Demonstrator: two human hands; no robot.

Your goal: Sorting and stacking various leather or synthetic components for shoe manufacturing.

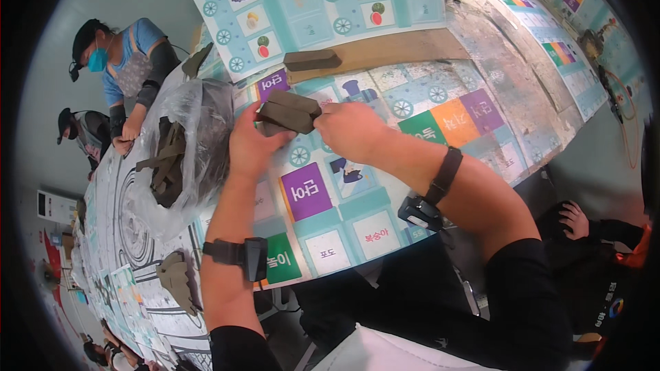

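Both hands hold an olive-brown piece point(289, 111), which looks like a folded block of fabric, just above the printed table covering. My left hand point(253, 139) grips its left end, with the thumb below and the fingers partly hidden behind it. At the right end, my right hand point(349, 127) pinches the edge between closed fingers. A similar olive-brown piece point(313, 60) lies farther off on a brown strip point(392, 55). Left of my left hand stands a clear plastic bag point(206, 106), and olive strap-like pieces point(167, 165) show inside it.
A printed board point(295, 27) with fruit pictures lies at the far side. Another olive fabric piece point(177, 280) rests on the table at left. A co-worker point(134, 62) stands beyond the bag; another person's hand point(573, 220) shows at right. An orange cable point(627, 130) hangs at far right.
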